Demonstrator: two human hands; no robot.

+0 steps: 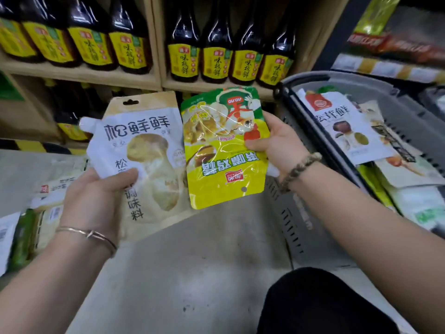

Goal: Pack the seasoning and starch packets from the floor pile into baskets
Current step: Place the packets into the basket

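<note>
My left hand [96,198] grips a white and beige mushroom seasoning pouch [147,150] with a spout, held upright above the floor. My right hand [277,143] pinches a yellow and green seasoning packet [224,150] by its right edge, upside down, beside the pouch. A grey shopping basket [301,227] stands to the right, holding several packets, with a white mushroom packet [346,126] on top. More packets [45,203] lie in a pile on the floor at the left, partly behind my left forearm.
Wooden shelves [96,73] straight ahead carry rows of dark sauce bottles [183,44] with yellow labels. Bare grey floor [192,273] lies between my arms. My dark-clothed knee [320,304] is at the bottom right. Another shelf with goods [397,44] is at the far right.
</note>
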